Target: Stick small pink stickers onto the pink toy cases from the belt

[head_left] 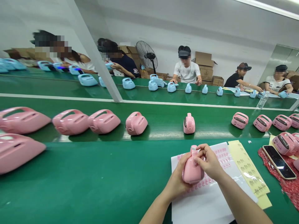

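My left hand [181, 174] is wrapped round the side of a pink plastic device with a carrying handle [192, 172], held up over the white sheet. At the end of the device just below the handle, the fingers of my right hand [206, 160] are pinched together and touch the shell. Whatever those fingertips hold, if anything, is too small to tell. Under both hands lies a white sheet [196, 208] with rows of small pink stickers [221, 157], partly covered by the device. To its right is a yellow sticker sheet [251, 171] with rows of printed marks.
Several matching pink devices [136, 123] stand in a line on the green belt [161, 119] beyond the bench. A phone [279, 161] lies on red wrap [289, 189] at right. Across a white rail [149, 104], several co-workers sit by light-blue devices [171, 87]. A slanted post [95, 49] rises at left.
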